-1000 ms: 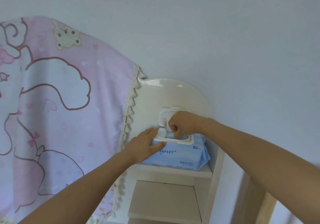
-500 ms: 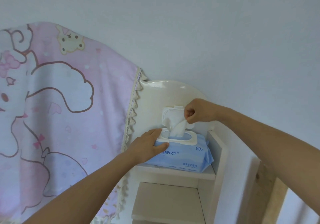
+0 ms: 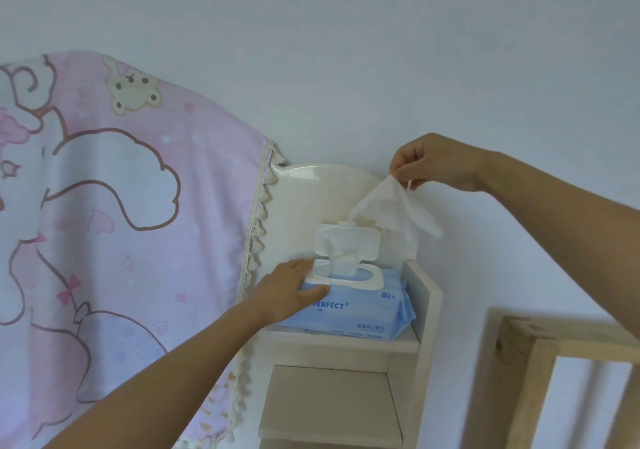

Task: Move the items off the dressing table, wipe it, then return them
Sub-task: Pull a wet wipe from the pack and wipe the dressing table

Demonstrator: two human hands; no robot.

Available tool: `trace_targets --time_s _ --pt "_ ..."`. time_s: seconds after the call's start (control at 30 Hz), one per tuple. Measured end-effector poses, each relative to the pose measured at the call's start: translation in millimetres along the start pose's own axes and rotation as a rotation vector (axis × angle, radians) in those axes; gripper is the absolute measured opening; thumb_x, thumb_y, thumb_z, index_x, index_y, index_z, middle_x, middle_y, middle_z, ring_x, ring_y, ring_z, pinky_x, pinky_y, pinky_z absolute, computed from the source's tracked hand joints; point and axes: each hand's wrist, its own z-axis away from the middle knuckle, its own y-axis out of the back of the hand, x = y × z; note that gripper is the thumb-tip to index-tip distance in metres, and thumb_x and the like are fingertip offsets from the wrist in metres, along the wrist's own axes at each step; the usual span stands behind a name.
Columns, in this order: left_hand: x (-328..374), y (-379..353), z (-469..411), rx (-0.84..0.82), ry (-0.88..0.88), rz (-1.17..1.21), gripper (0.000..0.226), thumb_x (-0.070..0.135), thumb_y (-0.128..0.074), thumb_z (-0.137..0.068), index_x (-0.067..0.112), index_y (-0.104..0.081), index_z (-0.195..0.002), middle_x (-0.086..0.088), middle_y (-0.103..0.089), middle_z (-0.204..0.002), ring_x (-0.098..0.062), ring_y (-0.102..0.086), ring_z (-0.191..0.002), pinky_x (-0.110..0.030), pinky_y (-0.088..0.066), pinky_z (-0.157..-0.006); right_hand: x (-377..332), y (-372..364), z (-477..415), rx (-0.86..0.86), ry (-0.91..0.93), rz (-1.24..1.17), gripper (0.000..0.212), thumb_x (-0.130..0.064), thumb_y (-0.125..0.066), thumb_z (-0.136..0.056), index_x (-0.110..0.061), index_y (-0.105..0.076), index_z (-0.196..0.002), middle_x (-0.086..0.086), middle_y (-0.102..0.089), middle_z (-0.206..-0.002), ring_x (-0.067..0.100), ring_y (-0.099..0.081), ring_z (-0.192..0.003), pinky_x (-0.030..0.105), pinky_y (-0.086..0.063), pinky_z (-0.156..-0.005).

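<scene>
Nearest to us, on the top shelf [image 3: 346,343], our left hand [image 3: 291,292] is pressing the blue wipes pack [image 3: 363,310] down, fingers lying fairly straight across its near end. Farther up, our right hand [image 3: 440,162] is pinching one corner of a wet wipe [image 3: 391,206] between thumb and fingertips. The wipe is hanging above the open lid [image 3: 346,240]. We are judging it light, limp and damp, best bunched in the palm before wiping.
</scene>
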Motion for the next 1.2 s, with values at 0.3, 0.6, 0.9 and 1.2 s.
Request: trace_targets --time_s 0.3,0.6,0.9,1.2 --pt "51 23 42 0.457 -0.159 0.698 0.027 0.028 -0.048 -0.093 0.019 -0.063 -0.073 0.012 -0.064 -0.072 -0.001 -0.055 -0.064 -0.012 -0.042 -0.062 -20 -49 30 -0.112 0.006 -0.065 0.022 0.002 -0.051 -0.083 -0.011 -0.056 -0.067 0.001 -0.062 -0.07 0.007 -0.057 -0.062 0.023 -0.047 -0.067" --pt "21 33 102 0.374 0.108 1.306 0.022 0.008 -0.054 -0.085 0.018 -0.07 -0.074 0.006 -0.068 -0.063 -0.003 -0.058 -0.053 -0.015 -0.043 -0.054 -32 -125 42 -0.226 0.021 -0.091 0.019 0.0 -0.051 -0.083 -0.01 -0.056 -0.068 0.003 -0.063 -0.07 0.004 -0.06 -0.061 0.019 -0.048 -0.063" --pt "-46 42 173 0.531 0.345 1.085 0.033 0.002 -0.06 -0.081 0.022 -0.071 -0.056 0.012 -0.067 -0.062 -0.005 -0.059 -0.067 -0.023 -0.04 -0.072 -20 -240 59 -0.407 -0.012 -0.088 0.016 -0.005 -0.052 -0.081 -0.014 -0.054 -0.068 0.016 -0.068 -0.086 0.011 -0.058 -0.069 0.025 -0.042 -0.063" --pt "-77 35 222 0.332 0.452 0.706 0.022 0.005 -0.057 -0.086 0.016 -0.057 -0.067 0.005 -0.057 -0.067 0.008 -0.05 -0.05 -0.002 -0.036 -0.05 -12 -364 83 -0.492 -0.124 -0.497 0.056 -0.017 -0.062 -0.085 -0.024 -0.036 -0.134 -0.003 -0.047 -0.129 0.014 -0.048 -0.117 0.031 -0.041 -0.1"
